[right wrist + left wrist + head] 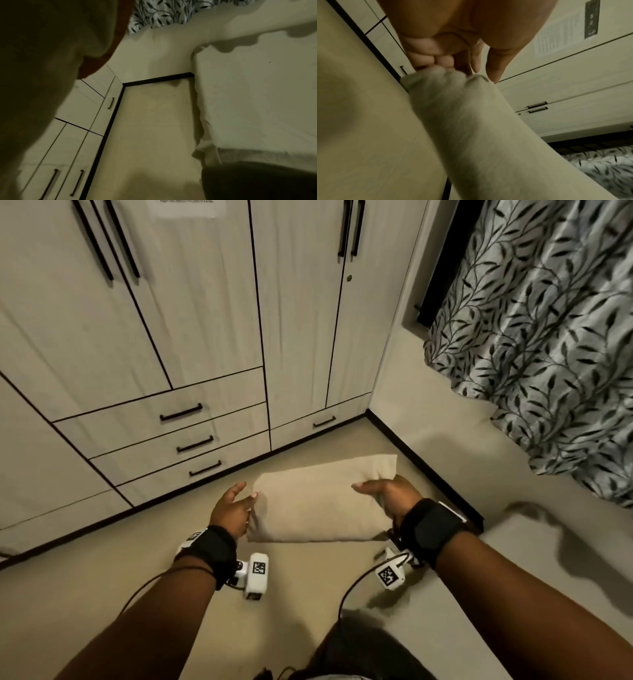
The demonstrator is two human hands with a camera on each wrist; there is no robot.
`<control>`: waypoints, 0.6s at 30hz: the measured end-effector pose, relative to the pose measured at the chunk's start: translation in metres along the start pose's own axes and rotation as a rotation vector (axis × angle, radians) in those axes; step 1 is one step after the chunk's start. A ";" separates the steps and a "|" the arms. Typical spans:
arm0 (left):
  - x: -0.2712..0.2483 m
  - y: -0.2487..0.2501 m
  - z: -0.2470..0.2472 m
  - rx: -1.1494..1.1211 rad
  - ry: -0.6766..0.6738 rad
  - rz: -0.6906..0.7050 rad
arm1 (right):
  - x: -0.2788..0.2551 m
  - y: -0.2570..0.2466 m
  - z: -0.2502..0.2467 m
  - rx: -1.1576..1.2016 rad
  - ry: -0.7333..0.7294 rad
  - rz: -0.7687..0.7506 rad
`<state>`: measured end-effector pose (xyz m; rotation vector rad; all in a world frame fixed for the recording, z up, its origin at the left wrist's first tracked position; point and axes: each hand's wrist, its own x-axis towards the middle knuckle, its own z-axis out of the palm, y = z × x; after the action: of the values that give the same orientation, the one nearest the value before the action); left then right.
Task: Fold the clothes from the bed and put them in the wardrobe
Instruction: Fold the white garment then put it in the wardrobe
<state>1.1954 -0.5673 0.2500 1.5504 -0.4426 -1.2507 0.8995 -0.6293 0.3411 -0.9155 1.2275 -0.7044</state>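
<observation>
— So, how far along can the job be judged to be?

— One beige garment (320, 503) is already folded into a flat, thick bundle and is carried in the air in front of the wardrobe (191, 330). Folding of this piece appears finished; putting it away is what remains, since every door and drawer in view is shut.

— How is it held, going from left to right?

— At its left end the left hand (233, 513) is set against the bundle's edge. In the left wrist view some fingers (426, 59) are seen curled onto the cloth while the others and the thumb are stretched out. At the right end the right hand (390, 499) is wrapped over the edge, thumb on top. In the right wrist view the grip is hidden by dark cloth.

— And the room?

— At the left the pale wardrobe is seen, with black bar handles and a stack of drawers (191, 441) low down. Below it a beige floor (137, 559) is bordered by a dark skirting strip. At the right a bed (548, 542) under a pale sheet is partly shown, and above it a curtain (548, 344) with a leaf pattern hangs. Whether more clothes wait on the bed cannot be told.
</observation>
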 end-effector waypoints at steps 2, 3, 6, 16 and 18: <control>0.020 0.014 0.011 -0.115 -0.017 -0.053 | 0.028 -0.023 0.003 0.000 -0.003 -0.023; 0.028 0.021 0.017 -0.140 -0.014 -0.056 | 0.041 -0.034 0.003 -0.003 -0.005 -0.025; 0.057 0.046 0.042 -0.108 -0.029 -0.029 | 0.093 -0.057 -0.007 -0.035 0.009 -0.023; 0.196 0.146 0.172 -0.001 -0.054 0.091 | 0.233 -0.162 -0.081 -0.100 0.047 0.025; 0.229 0.168 0.203 -0.007 -0.061 0.109 | 0.269 -0.192 -0.100 -0.157 0.055 0.021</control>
<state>1.1587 -0.9101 0.3047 1.4660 -0.5542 -1.2158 0.8646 -0.9707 0.3750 -1.0158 1.3539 -0.6263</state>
